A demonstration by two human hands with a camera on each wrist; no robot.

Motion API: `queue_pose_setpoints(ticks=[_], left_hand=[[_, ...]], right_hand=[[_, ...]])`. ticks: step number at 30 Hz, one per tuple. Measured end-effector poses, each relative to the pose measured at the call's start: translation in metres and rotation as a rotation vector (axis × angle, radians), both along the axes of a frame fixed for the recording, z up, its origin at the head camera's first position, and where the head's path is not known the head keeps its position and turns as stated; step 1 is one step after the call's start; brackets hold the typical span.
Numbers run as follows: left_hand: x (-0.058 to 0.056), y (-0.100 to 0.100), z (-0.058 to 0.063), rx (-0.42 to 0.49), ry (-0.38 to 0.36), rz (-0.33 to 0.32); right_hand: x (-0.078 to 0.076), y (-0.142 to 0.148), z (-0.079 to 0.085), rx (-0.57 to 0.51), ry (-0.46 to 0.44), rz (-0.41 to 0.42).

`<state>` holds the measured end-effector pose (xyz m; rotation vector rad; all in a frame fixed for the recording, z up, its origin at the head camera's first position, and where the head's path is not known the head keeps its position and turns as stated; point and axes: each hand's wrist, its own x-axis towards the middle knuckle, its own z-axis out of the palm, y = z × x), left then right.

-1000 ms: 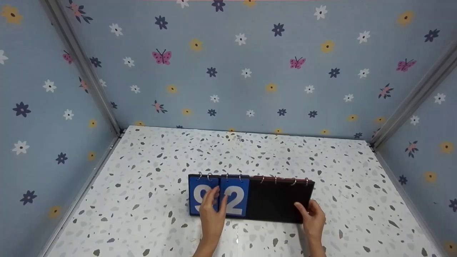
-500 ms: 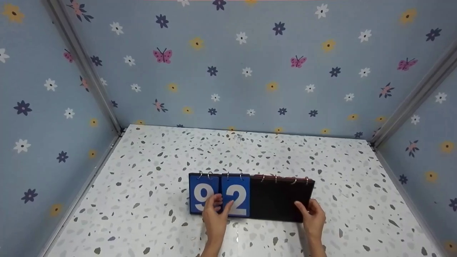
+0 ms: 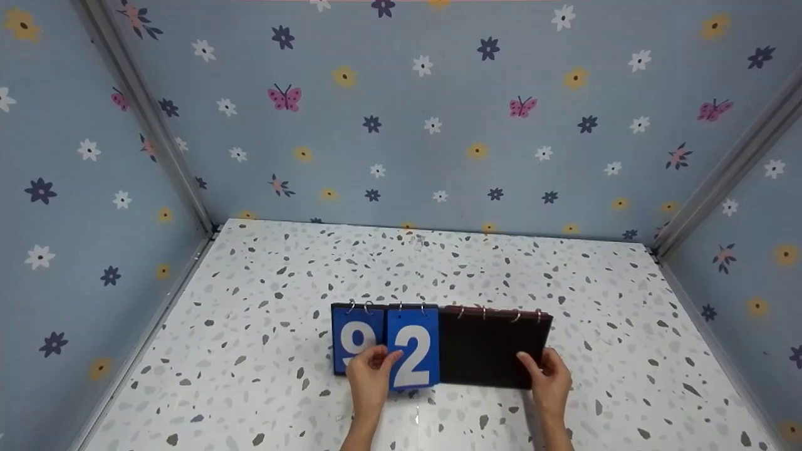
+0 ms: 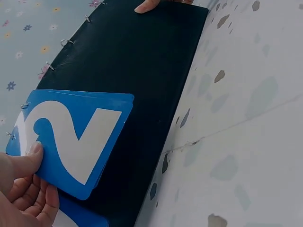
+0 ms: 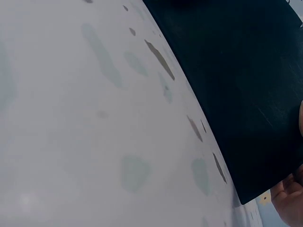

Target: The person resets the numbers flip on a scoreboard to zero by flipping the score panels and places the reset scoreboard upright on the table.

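A black flip scoreboard (image 3: 485, 351) stands on the speckled table, metal rings along its top edge. Two blue number cards hang at its left: a 9 card (image 3: 343, 322) and a 2 card (image 3: 432, 351). My left hand (image 3: 369, 379) pinches the left edge of the 2 card between thumb and curled fingers, and the card's lower end is lifted off the board. In the left wrist view the thumb (image 4: 29, 160) lies on the card's face. My right hand (image 3: 551, 382) grips the board's lower right edge, thumb in front and fingers behind.
White terrazzo-patterned table (image 3: 282, 351) lies under and around the scoreboard. Light blue panels with flowers and butterflies, such as the back wall (image 3: 401, 113), enclose it at the back and both sides. Grey metal posts (image 3: 150, 119) mark the corners.
My left hand has moved down from the cards' middle and now pinches the 2 card, whose lower end has come away from the board. The right hand keeps its grip unchanged.
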<state>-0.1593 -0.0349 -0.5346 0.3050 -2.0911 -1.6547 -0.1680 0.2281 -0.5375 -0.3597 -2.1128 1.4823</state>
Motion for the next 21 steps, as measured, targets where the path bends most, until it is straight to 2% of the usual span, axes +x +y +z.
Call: queue_pose_setpoints(ticks=[9, 12, 16, 21], left_hand=[[0.009, -0.004, 0.012, -0.160, -0.063, 0.001], [0.013, -0.006, 0.017, -0.186, -0.029, -0.009], [0.018, -0.008, 0.026, -0.164, 0.019, -0.081], [0.023, -0.014, 0.038, -0.103, -0.020, -0.198]], right_hand=[[0.000, -0.001, 0.001, 0.007, -0.006, -0.010], [0.000, -0.001, 0.001, 0.005, -0.002, -0.013], [-0.003, 0.003, -0.004, 0.011, -0.010, -0.007], [-0.012, 0.013, -0.024, 0.002, -0.022, -0.010]])
